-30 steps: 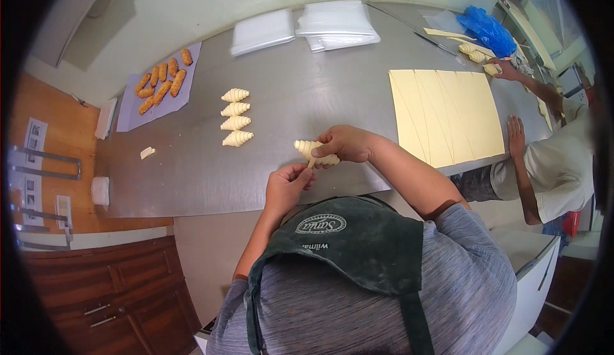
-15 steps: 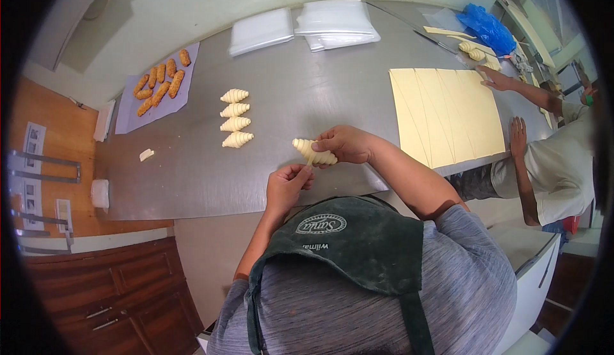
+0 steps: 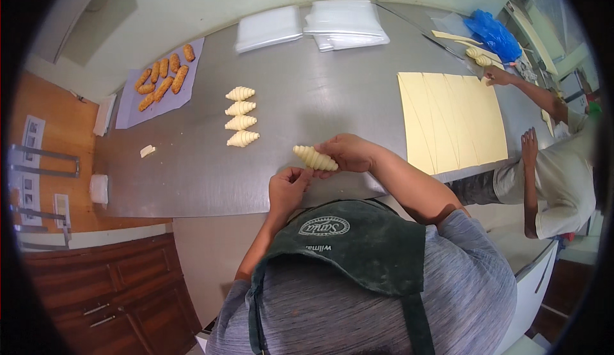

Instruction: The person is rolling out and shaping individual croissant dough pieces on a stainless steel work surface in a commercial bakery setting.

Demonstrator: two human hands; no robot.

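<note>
A raw rolled croissant (image 3: pixel 312 157) with ridged layers is held just above the steel table, near its front edge. My right hand (image 3: pixel 350 153) is closed round its right end. With thumb and forefinger pinched together, my left hand (image 3: pixel 288 187) touches the croissant's lower edge; any dough tip between those fingers is hidden. Left of my hands, several shaped raw croissants (image 3: pixel 242 123) lie in a column, one behind another. To the right is a large flat dough sheet (image 3: pixel 453 121), cut into long triangles.
Baked crumb-coated rolls (image 3: pixel 164 86) lie on purple paper (image 3: pixel 131 115) at the far left. A dough scrap (image 3: pixel 148 151) sits nearer. Clear plastic stacks (image 3: pixel 270 29) line the back, beside a long thin blade (image 3: pixel 409 22). A co-worker's hand (image 3: pixel 501 75) reaches the sheet's far corner, near a blue bag (image 3: pixel 492 35).
The thin dough tail stretched toward my left fingers no longer shows; those fingertips are now against the croissant. The co-worker's far hand has closed at the sheet's corner. The view has shifted slightly.
</note>
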